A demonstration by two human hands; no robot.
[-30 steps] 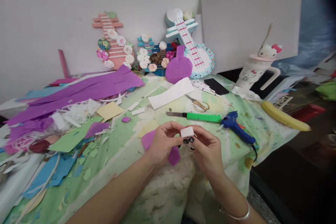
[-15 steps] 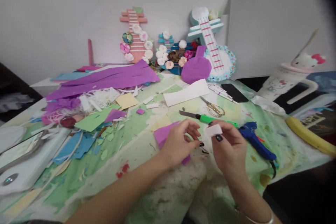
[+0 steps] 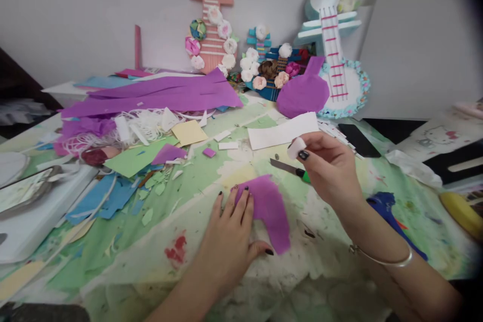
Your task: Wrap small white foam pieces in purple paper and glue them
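Observation:
My left hand (image 3: 230, 236) lies flat with fingers spread, its fingertips on a curved piece of purple paper (image 3: 269, 206). Between thumb and fingers of my right hand (image 3: 328, 166) is a small white piece (image 3: 296, 148), raised above the table; whether it is foam or card I cannot tell. Under the right hand a utility knife (image 3: 289, 167) lies with its blade out, most of its green handle hidden. Behind the raised hand a long white paper strip (image 3: 269, 133) rests on the cloth.
A blue glue gun (image 3: 385, 209) lies to the right, near a black phone (image 3: 358, 140). Paper scraps (image 3: 156, 188) and white string (image 3: 139, 131) fill the left side. Decorated guitar-shaped crafts (image 3: 335, 55) and a purple guitar shape (image 3: 304, 91) stand at the wall.
My left hand has opened and come down flat on the purple paper. My right hand has lifted the white piece up and away from the left hand. The view has shifted.

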